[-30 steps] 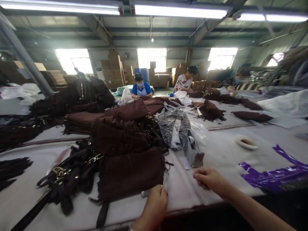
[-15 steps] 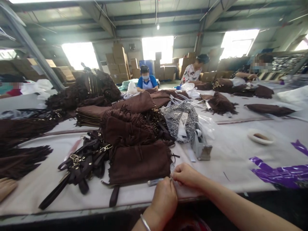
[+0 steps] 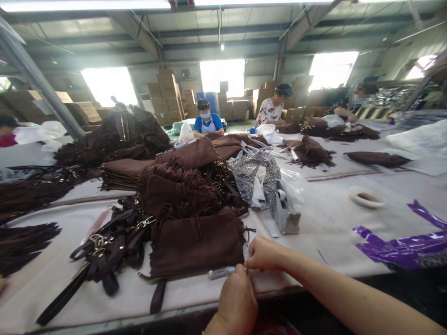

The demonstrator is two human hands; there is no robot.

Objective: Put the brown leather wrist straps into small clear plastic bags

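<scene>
At the table's front edge, my left hand (image 3: 236, 295) and my right hand (image 3: 263, 254) meet with their fingers closed. Between the fingertips is something too small to make out. A bit of clear plastic (image 3: 246, 251) shows by the right fingertips. Just left of them lies a brown fringed bag (image 3: 199, 244), flat on the table. A small tube-like wrapped item (image 3: 220, 272) pokes out beside my left hand. Dark straps with gold clasps (image 3: 108, 246) are heaped to the left of the bag.
More brown bags (image 3: 178, 188) are piled behind. A tape dispenser (image 3: 288, 216), a speckled cloth (image 3: 254, 177), a tape roll (image 3: 366, 197) and purple plastic (image 3: 401, 246) lie on the table (image 3: 331, 223). Several people sit across it, among them a person in blue (image 3: 208, 123).
The whole view has shifted, with the table items now slightly further left. Both hands remain together, a little lower in the picture. The other hand at the far left edge has nearly left view.
</scene>
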